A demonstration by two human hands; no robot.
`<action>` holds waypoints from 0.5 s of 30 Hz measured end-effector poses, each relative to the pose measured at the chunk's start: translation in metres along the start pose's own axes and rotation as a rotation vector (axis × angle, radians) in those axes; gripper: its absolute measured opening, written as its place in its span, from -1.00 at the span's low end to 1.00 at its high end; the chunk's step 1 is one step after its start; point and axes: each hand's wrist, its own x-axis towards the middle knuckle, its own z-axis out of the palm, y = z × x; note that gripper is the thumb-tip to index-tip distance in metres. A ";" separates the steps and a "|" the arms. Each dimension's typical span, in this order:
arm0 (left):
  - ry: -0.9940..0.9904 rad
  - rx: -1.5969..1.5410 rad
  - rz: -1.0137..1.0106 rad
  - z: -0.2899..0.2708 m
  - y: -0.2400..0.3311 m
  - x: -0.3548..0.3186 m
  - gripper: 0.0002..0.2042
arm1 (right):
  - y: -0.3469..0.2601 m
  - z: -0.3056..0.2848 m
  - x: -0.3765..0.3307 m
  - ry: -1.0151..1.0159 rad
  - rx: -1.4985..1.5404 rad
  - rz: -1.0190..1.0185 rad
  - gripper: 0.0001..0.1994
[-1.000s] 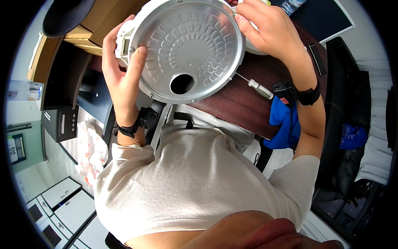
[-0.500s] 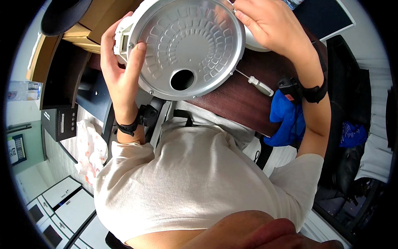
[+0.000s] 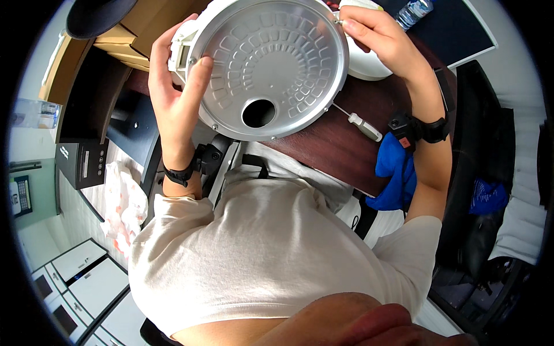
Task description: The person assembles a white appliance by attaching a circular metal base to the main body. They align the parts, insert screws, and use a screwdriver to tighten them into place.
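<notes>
A round white appliance lid (image 3: 183, 43), faced with an embossed silver metal plate (image 3: 271, 72), is tilted up above the table. The plate has one round hole low down and small screws along its rim. My left hand (image 3: 180, 86) grips the lid's left side, thumb on the metal face and fingers behind the white edge. At the upper right rim my right hand (image 3: 381, 37) pinches a small metal screw (image 3: 339, 22) between thumb and finger. A screwdriver (image 3: 365, 127) with a pale grey handle lies on the table, its shaft tip by the lid's lower right edge.
The dark red-brown table (image 3: 346, 158) lies under the lid. A white rounded part (image 3: 366, 66) sits behind it. A water bottle (image 3: 414, 12) stands at the upper right, and blue cloth (image 3: 393, 176) hangs by the table edge. Cardboard boxes (image 3: 124, 43) are at the upper left.
The lid and both hands have shifted slightly right. My right hand has drawn outward from the rim, and the pinched screw now shows.
</notes>
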 end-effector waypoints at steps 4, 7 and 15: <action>0.015 -0.014 -0.020 -0.001 0.000 -0.002 -0.51 | 0.004 0.000 0.002 -0.031 0.057 0.018 -0.67; 0.020 -0.007 -0.023 0.000 0.003 -0.001 -0.52 | -0.008 -0.001 0.002 -0.022 0.094 0.053 -0.69; 0.013 0.012 -0.015 0.000 0.003 0.002 -0.52 | -0.018 0.000 0.007 0.094 -0.280 -0.091 -0.76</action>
